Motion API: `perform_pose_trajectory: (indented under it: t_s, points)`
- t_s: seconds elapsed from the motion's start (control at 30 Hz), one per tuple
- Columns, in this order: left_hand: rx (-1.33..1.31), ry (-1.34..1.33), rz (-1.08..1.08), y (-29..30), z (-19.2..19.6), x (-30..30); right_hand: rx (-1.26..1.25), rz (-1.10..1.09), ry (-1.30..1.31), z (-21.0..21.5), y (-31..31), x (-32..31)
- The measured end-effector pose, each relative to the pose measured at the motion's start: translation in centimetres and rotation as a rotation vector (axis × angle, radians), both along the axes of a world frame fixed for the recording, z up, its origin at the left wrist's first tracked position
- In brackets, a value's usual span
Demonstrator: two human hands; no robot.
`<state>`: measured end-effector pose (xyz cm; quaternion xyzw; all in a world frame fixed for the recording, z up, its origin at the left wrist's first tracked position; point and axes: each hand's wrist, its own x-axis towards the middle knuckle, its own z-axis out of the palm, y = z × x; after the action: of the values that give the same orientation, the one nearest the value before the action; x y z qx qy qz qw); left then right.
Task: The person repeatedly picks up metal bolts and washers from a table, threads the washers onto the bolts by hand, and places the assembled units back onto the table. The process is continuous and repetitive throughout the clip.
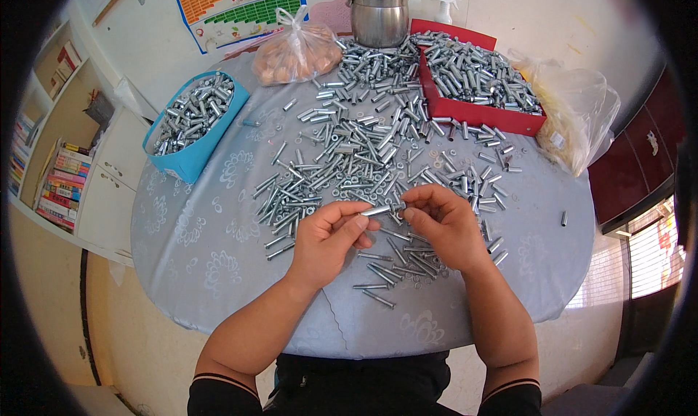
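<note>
My left hand (326, 240) pinches a shiny metal sleeve anchor (376, 211) between thumb and fingers, above the front of a loose pile. Close to the anchor's right end, the thumb and forefinger of my right hand (447, 231) are pressed together around a small piece too hidden to name. Below my hands lie several long bolts (382, 274) on the cloth. Beyond them spreads a heap of metal sleeves (389, 136), with nuts and washers (363, 187) mixed in among more bolts.
A blue box (190, 154) of finished-looking anchors stands at left, a red box (483, 119) of metal pieces at right. Behind are a tied bag of round brown items (298, 53) and a steel pot (379, 16). A clear bag (574, 118) hangs over the right edge of the grey tablecloth (196, 234).
</note>
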<state>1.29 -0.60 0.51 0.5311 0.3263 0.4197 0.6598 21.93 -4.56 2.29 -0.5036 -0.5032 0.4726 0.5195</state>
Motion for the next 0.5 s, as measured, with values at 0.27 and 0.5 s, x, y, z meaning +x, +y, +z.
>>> perform_pose_trajectory:
  t_s: [0.27,0.5]
  points:
    - [-0.005,0.012,-0.049,-0.1,0.13,-0.18,-0.084,0.048,-0.002,0.19,-0.06,0.2]
    - [0.027,0.013,-0.1,-0.39,0.24,-0.11,-0.096,0.075,-0.045,0.05,-0.13,0.51]
